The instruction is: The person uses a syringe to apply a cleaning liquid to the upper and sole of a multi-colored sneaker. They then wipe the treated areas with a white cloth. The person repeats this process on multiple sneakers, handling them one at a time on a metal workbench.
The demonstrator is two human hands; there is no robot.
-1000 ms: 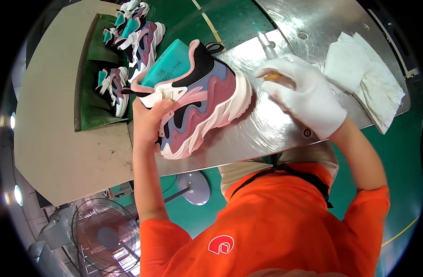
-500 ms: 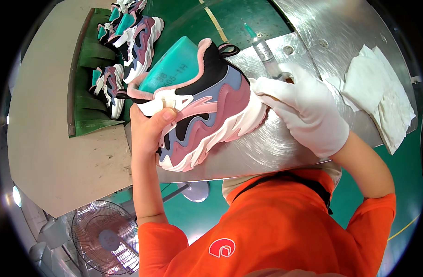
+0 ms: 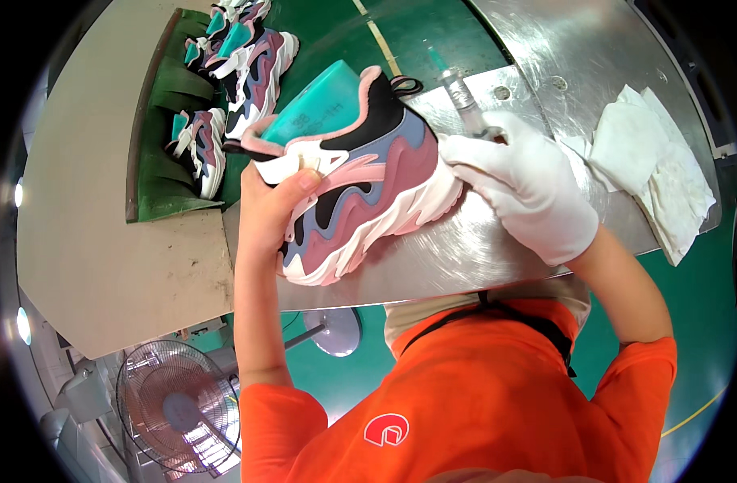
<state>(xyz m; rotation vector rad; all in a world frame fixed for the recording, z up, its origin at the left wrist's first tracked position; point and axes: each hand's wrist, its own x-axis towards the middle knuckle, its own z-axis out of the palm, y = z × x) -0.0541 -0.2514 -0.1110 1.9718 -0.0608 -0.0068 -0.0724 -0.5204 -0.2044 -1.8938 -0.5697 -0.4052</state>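
Note:
A sneaker (image 3: 397, 173) in black, white, pink and blue-grey is tilted above the metal table, with a teal shoe last (image 3: 324, 105) standing out of its collar. My bare left hand (image 3: 276, 201) grips it by the front, the thumb lying on the lace area. On my right hand (image 3: 537, 193) is a white glove. Closed around a clear syringe (image 3: 465, 101) with a green tip, that hand points it away from me. Its gloved fingertips rest against the heel edge of the sole. What the fingers press there is hidden.
Crumpled white cloths (image 3: 654, 153) lie on the metal table (image 3: 594, 48) at the right. Several similar sneakers (image 3: 260, 72) stand on a green slotted rack (image 3: 155, 161) at the far left. A beige board (image 3: 87, 241) spans the left side; a fan (image 3: 179, 410) stands below it.
The view has shifted slightly. My left hand and the sneaker keep nearly the same pose, and the gloved fingertips stay at the heel edge with the syringe still held.

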